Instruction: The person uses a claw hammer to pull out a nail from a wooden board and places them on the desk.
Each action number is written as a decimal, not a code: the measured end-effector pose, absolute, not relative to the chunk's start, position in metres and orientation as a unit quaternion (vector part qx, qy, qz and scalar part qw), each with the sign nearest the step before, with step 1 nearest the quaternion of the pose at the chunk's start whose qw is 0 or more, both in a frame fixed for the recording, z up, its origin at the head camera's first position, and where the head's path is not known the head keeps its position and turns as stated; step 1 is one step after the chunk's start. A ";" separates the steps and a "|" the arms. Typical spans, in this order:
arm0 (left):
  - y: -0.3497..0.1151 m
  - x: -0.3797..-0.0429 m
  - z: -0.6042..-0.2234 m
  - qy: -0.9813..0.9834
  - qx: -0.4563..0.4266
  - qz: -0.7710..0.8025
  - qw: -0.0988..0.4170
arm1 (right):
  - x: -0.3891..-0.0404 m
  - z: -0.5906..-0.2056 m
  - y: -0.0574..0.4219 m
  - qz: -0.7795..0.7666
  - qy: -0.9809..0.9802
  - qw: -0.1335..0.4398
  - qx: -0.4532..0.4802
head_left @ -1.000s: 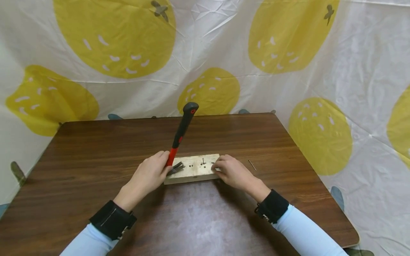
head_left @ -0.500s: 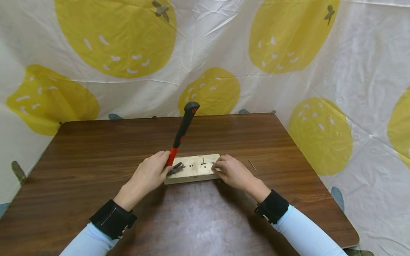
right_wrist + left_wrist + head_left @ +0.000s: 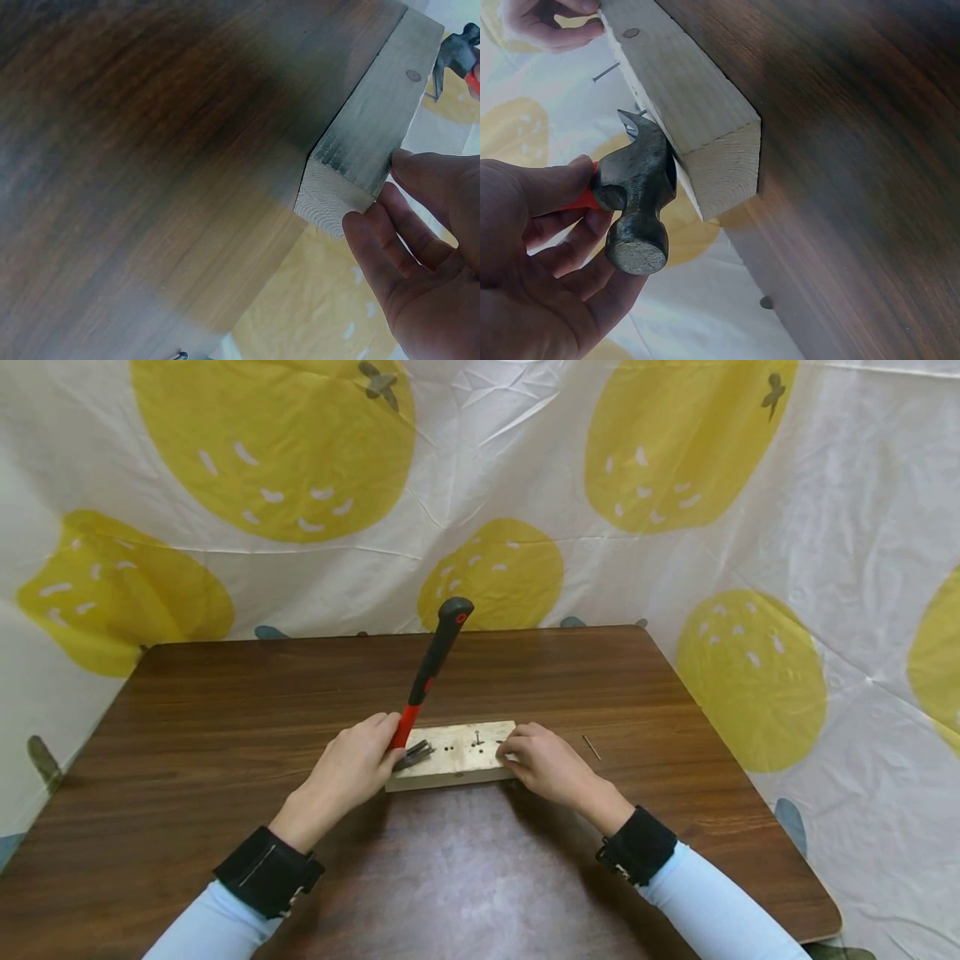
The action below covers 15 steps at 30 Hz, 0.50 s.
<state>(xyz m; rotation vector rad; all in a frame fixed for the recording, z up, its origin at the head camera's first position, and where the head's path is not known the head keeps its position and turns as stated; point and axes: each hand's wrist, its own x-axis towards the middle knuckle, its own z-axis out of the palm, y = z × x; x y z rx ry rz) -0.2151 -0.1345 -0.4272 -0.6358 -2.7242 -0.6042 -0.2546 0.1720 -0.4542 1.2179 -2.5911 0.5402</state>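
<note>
A claw hammer (image 3: 435, 656) stands with its handle up and its head on the left end of a pale wooden block (image 3: 457, 764). My left hand (image 3: 347, 768) holds it by the red neck just by the head. In the left wrist view the hammer's claw (image 3: 634, 124) points along the block, with a bit of metal showing at its tip. My right hand (image 3: 551, 764) grips the block's right end, thumb and fingers on it in the right wrist view. A nail (image 3: 477, 737) stands upright in the block, near several dark holes.
A loose nail (image 3: 592, 747) lies on the brown wooden table (image 3: 225, 735), right of the block. Behind the table hangs a white cloth (image 3: 495, 460) with yellow fruit prints.
The hammer's handle has tipped slightly to the right. Both hands keep their holds, and the block stays in place.
</note>
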 end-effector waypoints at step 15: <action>-0.131 -0.217 -0.427 -0.939 -0.219 -0.224 0.142 | -0.256 -0.456 0.172 0.180 -0.886 0.111 0.413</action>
